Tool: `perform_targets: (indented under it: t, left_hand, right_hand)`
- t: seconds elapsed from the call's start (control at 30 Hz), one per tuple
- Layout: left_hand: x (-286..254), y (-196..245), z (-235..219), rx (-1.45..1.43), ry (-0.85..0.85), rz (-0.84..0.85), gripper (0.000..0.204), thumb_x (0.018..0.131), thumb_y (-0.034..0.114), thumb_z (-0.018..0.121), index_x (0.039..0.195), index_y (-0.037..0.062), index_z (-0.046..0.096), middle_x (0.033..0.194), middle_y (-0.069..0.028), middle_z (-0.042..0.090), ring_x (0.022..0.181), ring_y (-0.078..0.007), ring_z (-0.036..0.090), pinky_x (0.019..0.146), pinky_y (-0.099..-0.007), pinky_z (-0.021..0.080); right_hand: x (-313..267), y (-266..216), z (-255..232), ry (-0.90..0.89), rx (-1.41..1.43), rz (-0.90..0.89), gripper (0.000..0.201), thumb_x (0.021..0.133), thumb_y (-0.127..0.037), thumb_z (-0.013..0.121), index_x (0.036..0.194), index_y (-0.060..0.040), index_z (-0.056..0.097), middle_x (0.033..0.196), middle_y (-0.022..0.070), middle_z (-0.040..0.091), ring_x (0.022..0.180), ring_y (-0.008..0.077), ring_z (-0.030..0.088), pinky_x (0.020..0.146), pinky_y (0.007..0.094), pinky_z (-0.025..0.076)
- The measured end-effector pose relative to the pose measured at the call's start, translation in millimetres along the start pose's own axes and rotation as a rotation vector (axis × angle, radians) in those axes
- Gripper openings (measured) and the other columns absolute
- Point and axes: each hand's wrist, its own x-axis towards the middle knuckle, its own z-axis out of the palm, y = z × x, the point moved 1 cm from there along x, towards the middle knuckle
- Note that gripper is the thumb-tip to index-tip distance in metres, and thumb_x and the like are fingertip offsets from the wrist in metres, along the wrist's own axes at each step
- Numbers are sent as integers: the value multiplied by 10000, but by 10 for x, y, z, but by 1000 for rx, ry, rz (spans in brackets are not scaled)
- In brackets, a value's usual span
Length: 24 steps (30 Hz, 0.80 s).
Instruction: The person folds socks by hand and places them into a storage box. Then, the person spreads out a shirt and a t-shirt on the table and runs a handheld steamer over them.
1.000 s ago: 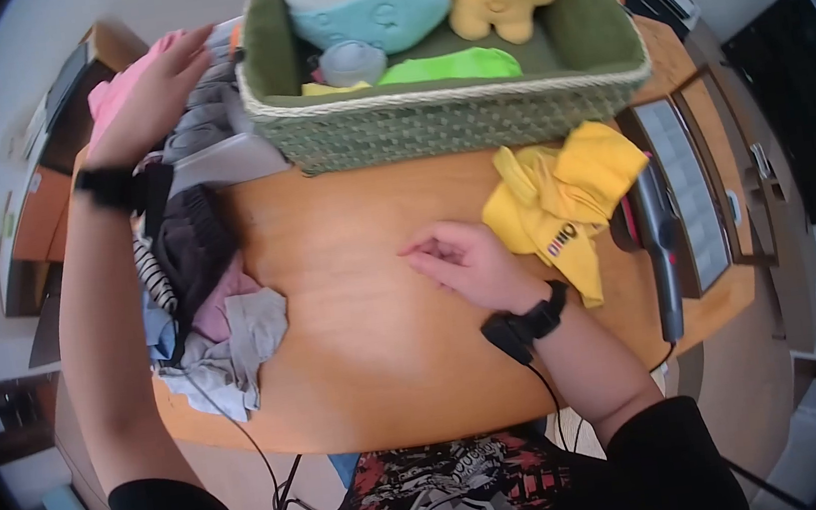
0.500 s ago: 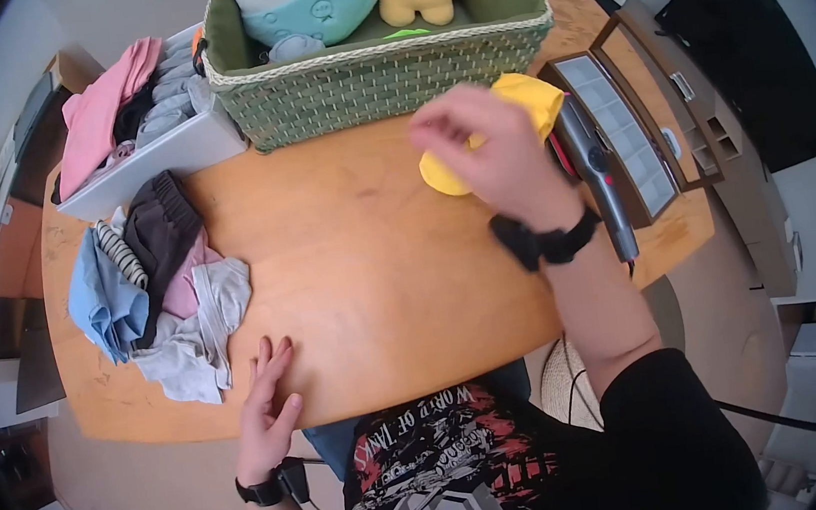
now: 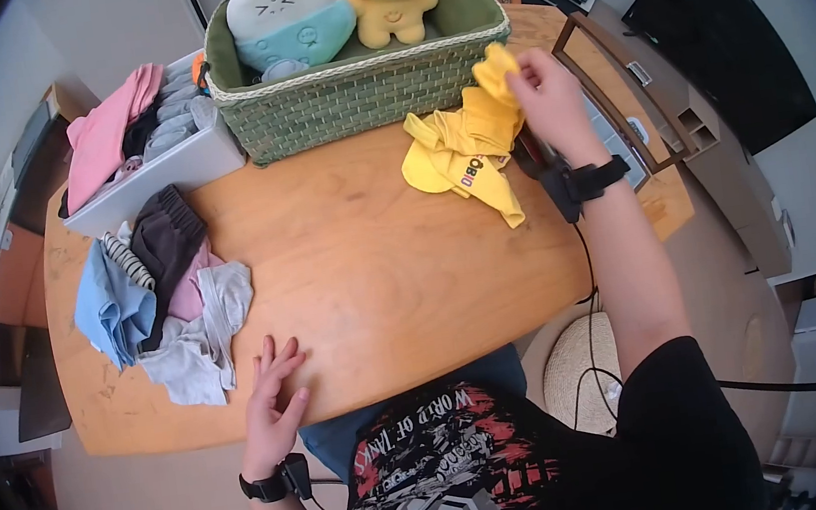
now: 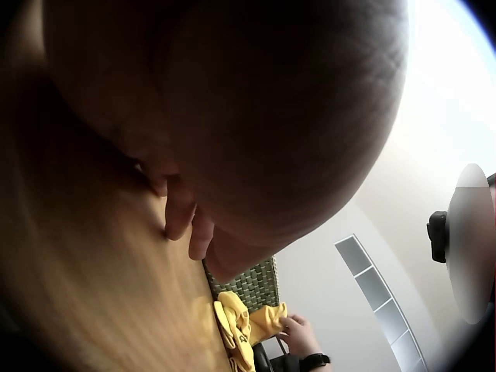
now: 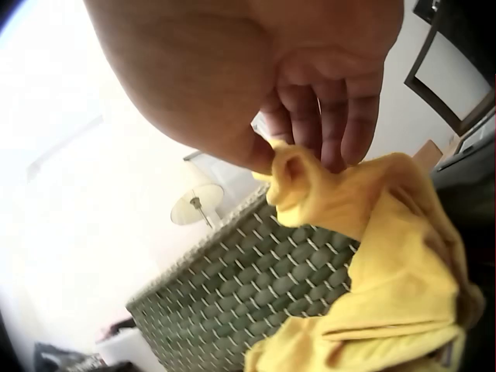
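While a mixed clothes pile (image 3: 165,257) sits at the left of the table (image 3: 351,282), the left hand (image 3: 273,411) rests at the near edge — fingers relaxed, slightly apart. Green woven basket (image 3: 360,101) stands at the back; the yellow garment (image 3: 477,134) lies crumpled just in front of its right end — upper part lifted, pinched by the right hand (image 3: 554,102), thumb against fingers.

The head view looks from above, forward and down, over the table (image 3: 350,272), left grip (image 3: 277,411) and right grip (image 3: 554,102). The left wrist view, close against its grip, faces toward the right one; the right wrist view looks closely past its own. All share the yellow cloth (image 5: 403,267) at the right grip and the basket (image 5: 256,271) behind.
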Motion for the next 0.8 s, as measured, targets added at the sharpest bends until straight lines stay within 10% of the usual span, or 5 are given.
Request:
perform_targets:
  t: [0.23,0.5,0.8]
  left_hand:
    - [-34,-71,-26,-72,-19,-27,419,923,12,609,1341,49,607,1522,-155,510,1560,-349,174,1248,-522,0]
    - [6,-20,-84,-35,-51,-48,472,924,66,636,1392,63,574,1513,-142,522,1555,-340,199,1250,-504,5]
    - [463,351,487,-390,-32,108,515,937,79,702,1417,-5,535,1395,-152,603,1404,-210,457,1154,-336,361]
  right_hand:
    - [-120,-91,-294,-176,1451,121,251,1056,-123,482,1229,35,573,1286,129,638,1195,233,619,1051,392,479]
    - [-1182,-615,-136,-498,1651,78,533,1074,-185,434,1546,18,293,1541,161,442,1409,296,465,1189,443,362]
    - [-1880,-529,581,-899,1779,400,497,1080,-207,467,1516,10,368,1477,139,515,1358,260,519,1149,415,410]
